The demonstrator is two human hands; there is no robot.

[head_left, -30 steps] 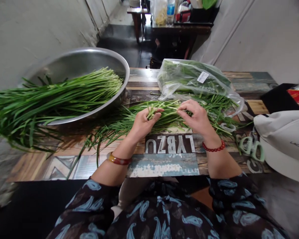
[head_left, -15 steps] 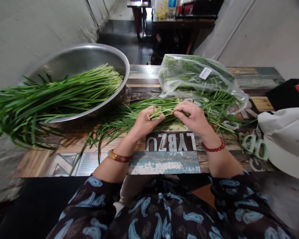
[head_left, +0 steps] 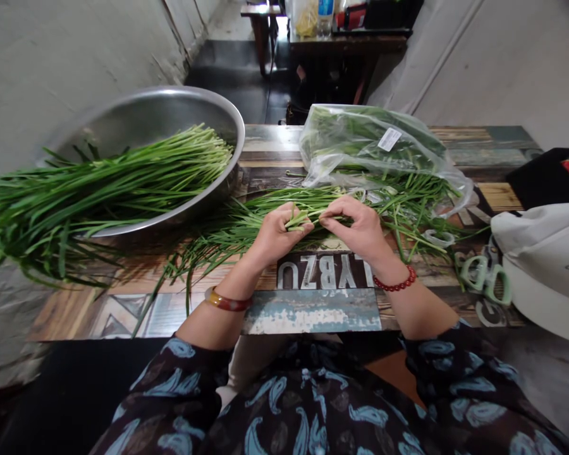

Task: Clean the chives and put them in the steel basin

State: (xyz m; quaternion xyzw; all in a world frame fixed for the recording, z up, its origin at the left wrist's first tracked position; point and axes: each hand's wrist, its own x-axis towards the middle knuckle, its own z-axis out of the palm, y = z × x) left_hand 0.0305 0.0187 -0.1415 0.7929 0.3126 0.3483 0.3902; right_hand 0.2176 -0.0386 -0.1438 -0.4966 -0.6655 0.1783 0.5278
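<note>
My left hand [head_left: 281,235] is closed around a small bunch of garlic chives [head_left: 298,221], their pale stem ends poking out past the thumb. Just right of it, my right hand [head_left: 353,226] pinches at the stem tips with thumb and forefinger; whatever sits in the pinch is too small to make out. Beneath and behind both hands, a loose pile of garlic chives [head_left: 237,229] spreads over the table. A clear plastic bag [head_left: 374,136] with a white label holds more chives behind my right hand.
At the left, a big steel basin [head_left: 239,136] holds a thick bundle of chives [head_left: 161,167] drooping over its rim. Green-handled scissors [head_left: 486,278] and a pale cap [head_left: 545,265] lie on the right of the patterned table [head_left: 313,309]. A second table [head_left: 351,44] stands farther back.
My right hand has shifted slightly left, closer to the stems in my left hand. The left hand keeps its hold in nearly the same spot.
</note>
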